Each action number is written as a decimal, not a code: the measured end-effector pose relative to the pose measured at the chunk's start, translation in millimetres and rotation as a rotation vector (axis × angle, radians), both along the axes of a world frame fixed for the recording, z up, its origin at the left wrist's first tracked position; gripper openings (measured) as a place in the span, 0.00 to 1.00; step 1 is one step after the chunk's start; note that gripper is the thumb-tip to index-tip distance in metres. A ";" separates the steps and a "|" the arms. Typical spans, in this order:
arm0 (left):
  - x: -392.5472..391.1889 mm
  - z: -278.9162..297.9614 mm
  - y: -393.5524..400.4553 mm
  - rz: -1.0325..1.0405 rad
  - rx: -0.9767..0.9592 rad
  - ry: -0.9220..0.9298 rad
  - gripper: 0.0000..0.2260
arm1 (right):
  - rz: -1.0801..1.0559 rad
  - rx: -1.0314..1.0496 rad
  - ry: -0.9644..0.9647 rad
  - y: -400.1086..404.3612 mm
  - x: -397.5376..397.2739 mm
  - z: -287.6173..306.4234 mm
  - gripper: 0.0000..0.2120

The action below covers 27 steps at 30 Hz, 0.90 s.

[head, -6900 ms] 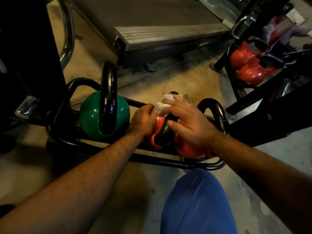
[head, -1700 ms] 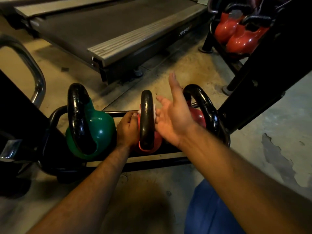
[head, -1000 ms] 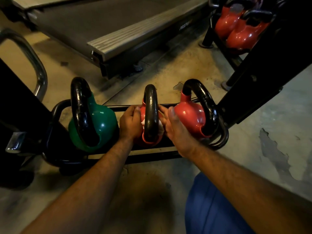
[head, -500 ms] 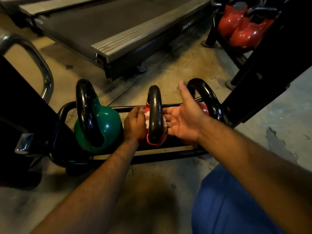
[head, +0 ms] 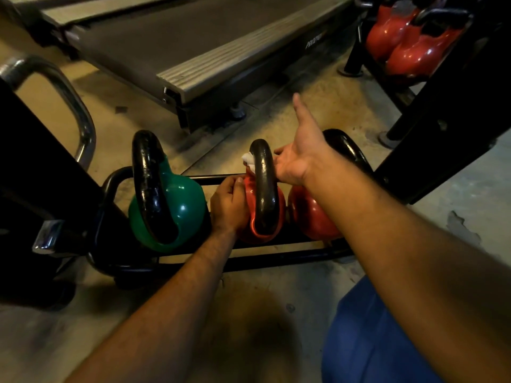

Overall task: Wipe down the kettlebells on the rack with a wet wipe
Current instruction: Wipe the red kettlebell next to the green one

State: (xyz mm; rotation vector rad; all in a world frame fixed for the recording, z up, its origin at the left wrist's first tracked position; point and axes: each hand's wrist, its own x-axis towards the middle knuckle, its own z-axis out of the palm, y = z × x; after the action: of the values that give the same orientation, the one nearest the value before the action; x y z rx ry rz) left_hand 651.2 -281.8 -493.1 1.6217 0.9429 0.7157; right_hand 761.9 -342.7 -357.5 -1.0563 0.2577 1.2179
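Note:
A low black rack [head: 276,257] holds a green kettlebell [head: 181,211] on the left, a red kettlebell [head: 279,205] in the middle and another red kettlebell [head: 312,217] on the right, all with black handles. My left hand [head: 228,205] grips the left side of the middle kettlebell's body. My right hand [head: 301,158] is at the top of that kettlebell's handle, palm showing and thumb up. Its fingers go behind the handle, where they hold the white wet wipe [head: 248,159]; the wipe pokes out on the handle's left side.
A treadmill deck [head: 193,51] lies on the floor beyond the rack. More red kettlebells [head: 409,48] sit on a second rack at the top right, beside a black upright [head: 448,106]. A chrome bar [head: 69,100] stands at the left. My blue-clad knee [head: 373,341] is at the bottom right.
My right hand has risen from the side of the middle kettlebell's body to the top of its handle, taking the wipe up with it. My left hand has stayed on the body.

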 end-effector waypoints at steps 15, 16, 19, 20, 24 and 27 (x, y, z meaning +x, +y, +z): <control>0.5 -0.4 0.8 0.009 0.012 0.011 0.11 | 0.113 -0.073 -0.001 3.0 11.8 1.7 0.57; 1.0 -0.3 0.5 0.005 0.011 0.007 0.11 | 0.115 -0.095 -0.039 3.9 9.8 6.3 0.55; -0.1 0.4 0.4 -0.004 0.000 0.003 0.11 | 0.097 -0.135 -0.184 5.3 -2.6 5.2 0.50; -0.6 0.6 0.4 -0.007 -0.002 0.001 0.11 | 0.091 -0.137 -0.239 4.5 -7.3 -1.9 0.49; -1.1 1.7 0.4 -0.010 0.011 0.004 0.10 | 0.036 -0.117 -0.286 3.4 -11.4 -20.8 0.49; -0.6 2.5 0.3 -0.019 0.025 0.012 0.10 | 0.036 -0.108 -0.246 7.6 -9.1 -2.4 0.53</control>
State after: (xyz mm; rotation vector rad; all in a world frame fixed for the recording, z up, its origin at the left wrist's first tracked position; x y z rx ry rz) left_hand 650.6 -281.5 -490.6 1.6561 0.9295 0.7085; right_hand 752.8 -335.1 -359.9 -1.2970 0.1146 1.1031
